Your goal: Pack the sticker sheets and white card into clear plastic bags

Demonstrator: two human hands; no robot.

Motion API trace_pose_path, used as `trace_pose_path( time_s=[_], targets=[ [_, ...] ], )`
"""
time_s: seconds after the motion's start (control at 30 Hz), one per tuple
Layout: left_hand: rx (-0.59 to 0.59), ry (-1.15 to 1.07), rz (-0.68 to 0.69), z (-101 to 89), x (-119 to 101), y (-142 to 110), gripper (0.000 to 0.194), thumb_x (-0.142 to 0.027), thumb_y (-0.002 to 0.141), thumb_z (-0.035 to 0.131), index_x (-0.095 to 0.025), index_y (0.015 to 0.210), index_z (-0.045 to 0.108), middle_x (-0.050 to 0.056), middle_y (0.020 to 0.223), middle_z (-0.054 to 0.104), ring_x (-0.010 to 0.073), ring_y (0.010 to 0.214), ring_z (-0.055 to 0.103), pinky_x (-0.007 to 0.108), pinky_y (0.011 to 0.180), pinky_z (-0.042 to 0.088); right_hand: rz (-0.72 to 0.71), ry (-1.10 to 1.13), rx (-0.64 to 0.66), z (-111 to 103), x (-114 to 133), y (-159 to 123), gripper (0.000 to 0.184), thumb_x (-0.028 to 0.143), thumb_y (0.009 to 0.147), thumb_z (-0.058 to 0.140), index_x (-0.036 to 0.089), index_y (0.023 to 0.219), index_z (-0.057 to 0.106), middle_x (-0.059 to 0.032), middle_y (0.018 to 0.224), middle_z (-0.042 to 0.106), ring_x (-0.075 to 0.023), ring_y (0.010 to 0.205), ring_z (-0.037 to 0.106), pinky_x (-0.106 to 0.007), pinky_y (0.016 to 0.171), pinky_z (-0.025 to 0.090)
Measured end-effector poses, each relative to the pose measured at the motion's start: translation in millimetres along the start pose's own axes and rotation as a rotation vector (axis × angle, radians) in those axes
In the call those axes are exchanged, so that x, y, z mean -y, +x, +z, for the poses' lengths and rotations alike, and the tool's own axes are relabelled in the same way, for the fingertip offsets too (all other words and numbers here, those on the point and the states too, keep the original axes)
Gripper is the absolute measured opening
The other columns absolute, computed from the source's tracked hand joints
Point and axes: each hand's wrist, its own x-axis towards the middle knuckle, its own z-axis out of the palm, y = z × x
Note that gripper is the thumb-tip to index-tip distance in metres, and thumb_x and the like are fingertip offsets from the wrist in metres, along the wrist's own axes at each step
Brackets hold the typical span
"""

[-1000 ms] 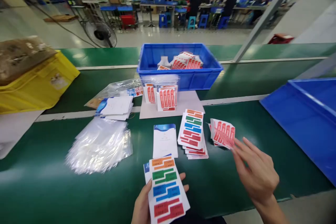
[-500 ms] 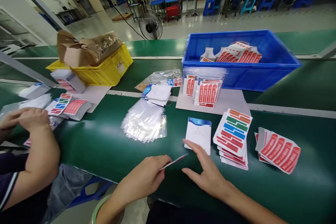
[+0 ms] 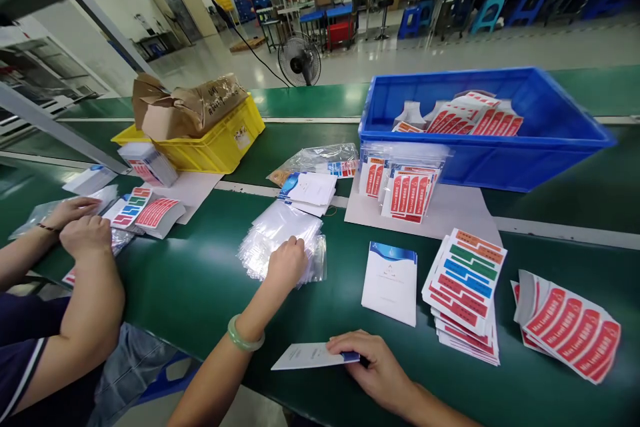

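My left hand (image 3: 286,262), with a green bangle at the wrist, rests on the pile of clear plastic bags (image 3: 280,240), its fingers curled onto the top bag. My right hand (image 3: 367,363) lies at the near edge of the green belt and holds a white card with a blue end (image 3: 307,355) flat against the surface. To the right of that hand lie a white card with a blue top (image 3: 390,280), a stack of multicolour label sheets (image 3: 465,287) and a stack of red label sheets (image 3: 567,323).
A co-worker's hands (image 3: 83,230) work on bags and label sheets at the left. A blue bin (image 3: 485,147) with red label packs stands behind, filled bags (image 3: 403,183) leaning before it. A yellow bin (image 3: 210,143) holds a brown paper package. White cards (image 3: 310,190) lie mid-belt.
My left hand has left the card and reached forward onto the plastic bag pile. My right hand has taken over the card near the belt's edge. The view has stayed turned to the left.
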Motion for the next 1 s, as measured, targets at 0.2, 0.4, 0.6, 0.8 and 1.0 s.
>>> trace_pose_path(
  time_s=[0.2, 0.4, 0.6, 0.8, 1.0],
  targets=[
    [-0.007, -0.069, -0.064, 4.8, 5, 3, 0.020, -0.014, 0.085, 0.040, -0.014, 0.083, 0.061, 0.010, 0.086, 0.063, 0.0230, 0.078, 0.062, 0.031, 0.067, 0.043, 0.135, 0.025, -0.028, -4, 9, 3, 0.019, 0.032, 0.091, 0.055, 0.023, 0.098, 0.071, -0.0055, 0.097, 0.074, -0.0225, 0.086, 0.070, -0.033, 0.079, 0.055],
    [0.014, -0.385, -0.042, -17.4, 20, -23, 0.017, -0.025, 0.086, 0.042, -0.018, 0.076, 0.055, 0.002, 0.068, 0.060, 0.0173, 0.066, 0.058, 0.027, 0.064, 0.044, 0.331, 0.364, -0.029, -7, -4, -3, 0.068, 0.046, 0.091, 0.055, 0.033, 0.148, 0.020, -0.0072, 0.121, 0.066, -0.0234, 0.103, 0.066, -0.033, 0.080, 0.059],
    [0.189, -0.769, 0.044, -10.5, -5, -86, 0.026, -0.037, 0.091, 0.045, -0.018, 0.075, 0.054, -0.001, 0.064, 0.057, 0.0139, 0.059, 0.054, 0.023, 0.056, 0.040, 0.309, 0.216, -0.081, -13, 1, 2, 0.037, 0.049, 0.092, 0.052, 0.026, 0.119, 0.060, -0.0074, 0.112, 0.068, -0.0257, 0.099, 0.067, -0.032, 0.077, 0.058],
    [0.293, -0.782, 0.196, 4.8, -44, -124, 0.019, -0.025, 0.090, 0.047, -0.019, 0.072, 0.049, -0.001, 0.070, 0.055, 0.0125, 0.063, 0.047, 0.023, 0.058, 0.033, 0.257, 0.030, -0.097, -14, 16, 10, 0.029, 0.039, 0.094, 0.049, 0.018, 0.084, 0.065, -0.0022, 0.081, 0.069, -0.0191, 0.077, 0.064, -0.027, 0.072, 0.049],
    [0.153, -0.648, 0.172, 16.6, -50, -133, 0.014, -0.025, 0.093, 0.042, -0.020, 0.082, 0.050, 0.000, 0.079, 0.056, 0.0138, 0.069, 0.052, 0.024, 0.060, 0.037, 0.263, -0.013, -0.101, -9, 16, 8, 0.024, 0.028, 0.092, 0.048, 0.017, 0.076, 0.062, -0.0006, 0.073, 0.066, -0.0155, 0.068, 0.058, -0.024, 0.064, 0.044]
  ],
)
